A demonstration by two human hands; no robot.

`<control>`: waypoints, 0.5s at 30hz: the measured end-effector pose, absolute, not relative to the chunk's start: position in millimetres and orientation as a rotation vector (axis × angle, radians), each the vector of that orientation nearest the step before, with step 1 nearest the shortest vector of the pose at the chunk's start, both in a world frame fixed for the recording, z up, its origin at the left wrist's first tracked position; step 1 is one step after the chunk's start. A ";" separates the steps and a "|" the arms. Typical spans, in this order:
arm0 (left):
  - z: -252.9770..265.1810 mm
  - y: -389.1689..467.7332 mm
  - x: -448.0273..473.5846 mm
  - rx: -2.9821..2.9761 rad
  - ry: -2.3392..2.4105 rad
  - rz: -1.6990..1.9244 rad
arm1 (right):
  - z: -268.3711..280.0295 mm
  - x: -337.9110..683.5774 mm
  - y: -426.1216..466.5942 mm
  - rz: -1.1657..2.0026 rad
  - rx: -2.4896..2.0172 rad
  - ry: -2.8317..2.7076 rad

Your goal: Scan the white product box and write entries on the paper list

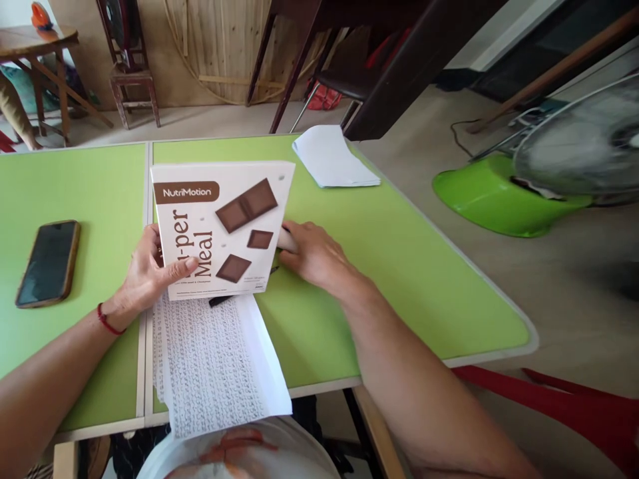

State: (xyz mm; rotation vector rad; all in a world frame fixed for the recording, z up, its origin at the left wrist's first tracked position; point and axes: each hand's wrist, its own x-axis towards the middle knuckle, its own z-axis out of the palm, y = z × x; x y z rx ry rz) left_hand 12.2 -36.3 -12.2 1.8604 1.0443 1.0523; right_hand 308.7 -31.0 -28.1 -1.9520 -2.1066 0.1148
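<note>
My left hand (150, 273) grips a white NutriMotion box (200, 256) by its lower left side, thumb across the front and fingers behind. Brown chocolate pieces are printed on the box, which is held up tilted over the green table. At its right edge, my right hand (314, 256) is closed around a pale rounded piece (287, 241), partly hidden by the box; I cannot make out what it is. Below the box lies a sheet of paper (214, 366) covered in dense writing, overhanging the front edge. A black pen (219, 301) shows partly from under the box.
A phone (48, 264) lies on the left of the green table (399, 293). Toward the back right is a stack of white paper (334, 156). Beyond the right edge stand a green plastic piece (504, 193) and a fan (589, 140). A wooden chair (132, 83) is behind.
</note>
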 end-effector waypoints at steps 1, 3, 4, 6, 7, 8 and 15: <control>-12.3 -37.3 12.4 1.804 1.063 1.055 | -26.6 308.7 -30.5 0.158 -1.970 -2.041; -11.4 -39.3 13.3 1.685 1.085 1.075 | -21.5 308.2 -30.9 0.206 -1.922 -1.861; -10.4 -40.1 13.9 1.675 1.075 1.077 | -17.7 307.1 -32.5 0.214 -1.844 -1.755; -7.7 -41.0 15.5 1.697 1.026 1.074 | -8.4 301.2 -39.4 0.240 -1.622 -1.531; -6.0 -41.2 16.5 1.717 0.999 1.068 | -3.1 296.0 -45.2 0.274 -1.501 -1.435; -4.1 -41.2 17.6 1.741 0.975 1.055 | 2.1 289.6 -52.3 0.336 -1.383 -1.361; 4.3 -40.9 22.9 1.689 0.936 0.986 | 20.7 240.2 -103.6 1.351 -0.662 -1.350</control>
